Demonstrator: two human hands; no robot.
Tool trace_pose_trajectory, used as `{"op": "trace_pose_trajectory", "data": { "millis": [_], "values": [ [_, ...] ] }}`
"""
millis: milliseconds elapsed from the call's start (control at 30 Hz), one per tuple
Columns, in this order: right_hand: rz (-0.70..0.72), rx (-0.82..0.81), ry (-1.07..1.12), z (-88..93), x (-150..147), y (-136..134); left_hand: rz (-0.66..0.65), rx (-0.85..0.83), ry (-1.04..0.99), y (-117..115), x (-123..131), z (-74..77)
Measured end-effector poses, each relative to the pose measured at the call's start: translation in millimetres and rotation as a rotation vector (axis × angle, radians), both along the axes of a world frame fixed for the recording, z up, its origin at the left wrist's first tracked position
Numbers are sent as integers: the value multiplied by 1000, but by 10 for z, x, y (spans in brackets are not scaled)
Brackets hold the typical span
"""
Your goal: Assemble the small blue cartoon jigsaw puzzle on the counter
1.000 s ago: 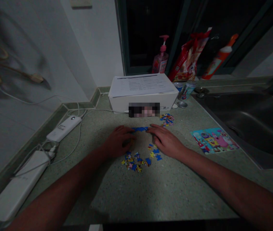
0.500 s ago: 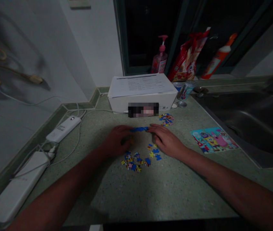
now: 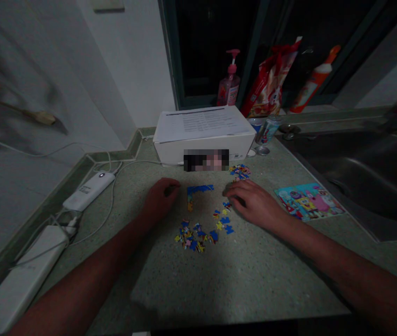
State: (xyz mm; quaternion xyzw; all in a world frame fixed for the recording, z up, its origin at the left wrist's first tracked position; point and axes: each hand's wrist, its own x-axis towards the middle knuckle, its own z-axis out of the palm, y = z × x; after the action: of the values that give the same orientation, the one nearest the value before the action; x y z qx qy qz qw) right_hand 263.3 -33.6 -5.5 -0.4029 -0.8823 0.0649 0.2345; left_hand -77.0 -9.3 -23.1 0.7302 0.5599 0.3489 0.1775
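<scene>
- Left hand (image 3: 159,198): fingers curled in, knuckles up; whether they pinch anything, I cannot tell
- Right hand (image 3: 252,200): fingers loosely open and arched, tips down on the speckled counter (image 3: 240,275), just beside a few loose jigsaw pieces (image 3: 221,212)
- Between the hands, touching neither: an L-shaped run of joined blue jigsaw pieces (image 3: 198,189)
- Nearer the person: a heap of loose pieces (image 3: 194,238); farther off, a smaller heap (image 3: 239,171)
- To the right: a printed SpongeBob puzzle picture (image 3: 307,201) — then a steel sink (image 3: 352,182)

left hand (image 3: 160,198): beside jigsaw edge (image 3: 200,188) | right hand (image 3: 254,203): just beside loose pieces (image 3: 198,238) (dim light)
</scene>
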Motion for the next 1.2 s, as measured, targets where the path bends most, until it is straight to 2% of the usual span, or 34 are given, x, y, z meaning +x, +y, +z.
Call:
{"op": "trace_pose_trajectory", "data": {
  "millis": [267, 700, 1200],
  "values": [
    [-24, -52, -130, 56, -28, -80, 2, -19, 19, -17, 17, 23],
    [-43, -99, -156, 88, -74, -143, -12, -22, 29, -21, 16, 18],
    [-32, -52, -97, -22, -83, -123, -11, -16, 28, -27, 23, 9]
  ]
}}
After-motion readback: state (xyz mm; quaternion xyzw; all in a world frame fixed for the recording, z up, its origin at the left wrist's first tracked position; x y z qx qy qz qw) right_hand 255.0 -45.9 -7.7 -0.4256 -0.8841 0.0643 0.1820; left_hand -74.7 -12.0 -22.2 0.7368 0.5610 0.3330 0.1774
